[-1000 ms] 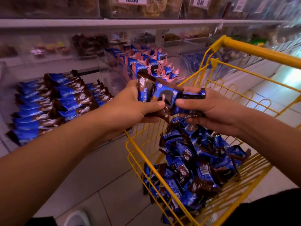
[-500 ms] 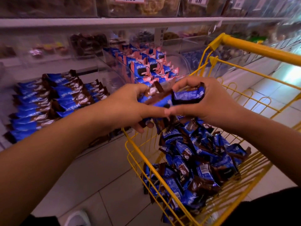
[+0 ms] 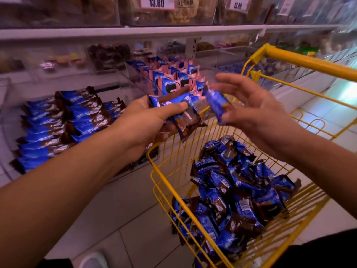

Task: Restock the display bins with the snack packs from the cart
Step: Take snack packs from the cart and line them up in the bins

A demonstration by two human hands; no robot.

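Observation:
My left hand (image 3: 143, 122) grips a small stack of blue-and-brown snack packs (image 3: 179, 111), thumb pressed on top, above the near corner of the yellow cart (image 3: 166, 182). My right hand (image 3: 257, 111) hovers over the cart with its fingers spread and straight. One blurred blue pack (image 3: 216, 105) sits at its thumb side, between the two hands. A heap of the same packs (image 3: 231, 190) fills the cart's basket. The clear display bin on the left (image 3: 119, 82) holds rows of matching packs (image 3: 58, 128).
A neighbouring bin holds pink-and-blue packs (image 3: 173, 78). Above runs a white shelf edge (image 3: 135, 31) with price tags (image 3: 156, 2) and more clear bins. The cart handle (image 3: 309, 62) crosses the upper right. Tiled floor and a shoe tip (image 3: 92, 262) lie below.
The hands, pressed together around the packs before, have come apart. My left hand keeps the stack and has shifted left; my right hand has opened its fingers, with one pack beside it.

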